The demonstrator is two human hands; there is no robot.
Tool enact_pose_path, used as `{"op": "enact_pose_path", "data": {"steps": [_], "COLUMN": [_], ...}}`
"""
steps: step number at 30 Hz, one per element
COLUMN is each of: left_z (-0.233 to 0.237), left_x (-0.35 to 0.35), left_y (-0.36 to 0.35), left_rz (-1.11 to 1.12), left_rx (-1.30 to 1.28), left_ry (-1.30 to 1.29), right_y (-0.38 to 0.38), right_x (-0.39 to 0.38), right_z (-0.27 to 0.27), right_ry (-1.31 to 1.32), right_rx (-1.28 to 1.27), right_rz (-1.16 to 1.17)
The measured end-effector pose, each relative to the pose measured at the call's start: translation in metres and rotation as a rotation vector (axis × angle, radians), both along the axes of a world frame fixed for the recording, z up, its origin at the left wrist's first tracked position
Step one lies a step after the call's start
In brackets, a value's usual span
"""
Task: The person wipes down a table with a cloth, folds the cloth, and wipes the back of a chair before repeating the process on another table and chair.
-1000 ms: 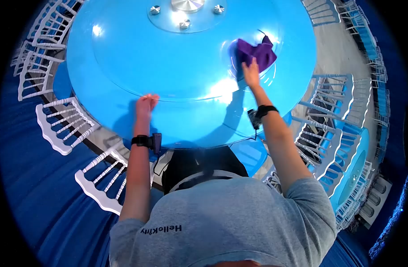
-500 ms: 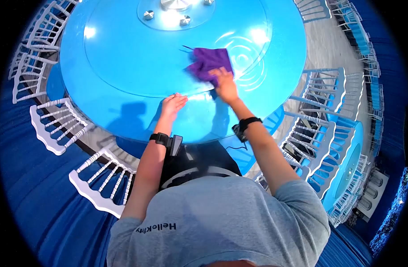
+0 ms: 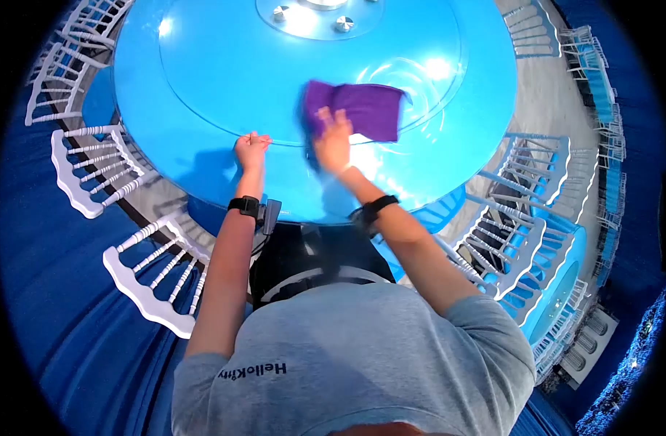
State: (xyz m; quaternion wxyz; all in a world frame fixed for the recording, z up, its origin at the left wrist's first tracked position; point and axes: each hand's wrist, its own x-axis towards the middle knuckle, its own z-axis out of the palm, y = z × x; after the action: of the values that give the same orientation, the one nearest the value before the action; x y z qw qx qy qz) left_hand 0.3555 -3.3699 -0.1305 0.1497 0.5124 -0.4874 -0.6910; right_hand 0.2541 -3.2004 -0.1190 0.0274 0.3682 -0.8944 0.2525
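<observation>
A large round blue table (image 3: 202, 167) carries a round glass turntable (image 3: 224, 73) with a metal hub at the top. My right hand (image 3: 333, 142) presses a purple cloth (image 3: 365, 109) flat on the near edge of the glass. Wet streaks shine on the glass just right of the cloth. My left hand (image 3: 251, 150) rests with curled fingers on the rim of the glass, a little left of the cloth. Both wrists wear black bands.
White spindle-back chairs (image 3: 140, 280) with blue seats ring the table on the left and right (image 3: 514, 247). More chairs and another blue table (image 3: 565, 291) stand at the far right. Blue floor covering lies to the left.
My right hand has swept the purple cloth from the far right of the glass leftward and nearer to me. My left hand shifted slightly along the glass rim.
</observation>
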Motion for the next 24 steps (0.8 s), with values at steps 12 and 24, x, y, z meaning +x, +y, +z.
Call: {"op": "enact_pose_path", "data": {"steps": [12,24], "left_z": [0.015,0.002], "left_x": [0.029,0.008], "left_y": [-0.05,-0.016], "left_rz": [0.094,-0.233], "left_rx": [0.173,0.058], "left_ry": [0.044,-0.084], "right_y": [0.131,-0.017], "right_x": [-0.108,0.013], "right_z": [0.029,-0.018], "right_ry": [-0.086,-0.104], "right_rx": [0.159,-0.116], "right_rz": [0.073,-0.071]}}
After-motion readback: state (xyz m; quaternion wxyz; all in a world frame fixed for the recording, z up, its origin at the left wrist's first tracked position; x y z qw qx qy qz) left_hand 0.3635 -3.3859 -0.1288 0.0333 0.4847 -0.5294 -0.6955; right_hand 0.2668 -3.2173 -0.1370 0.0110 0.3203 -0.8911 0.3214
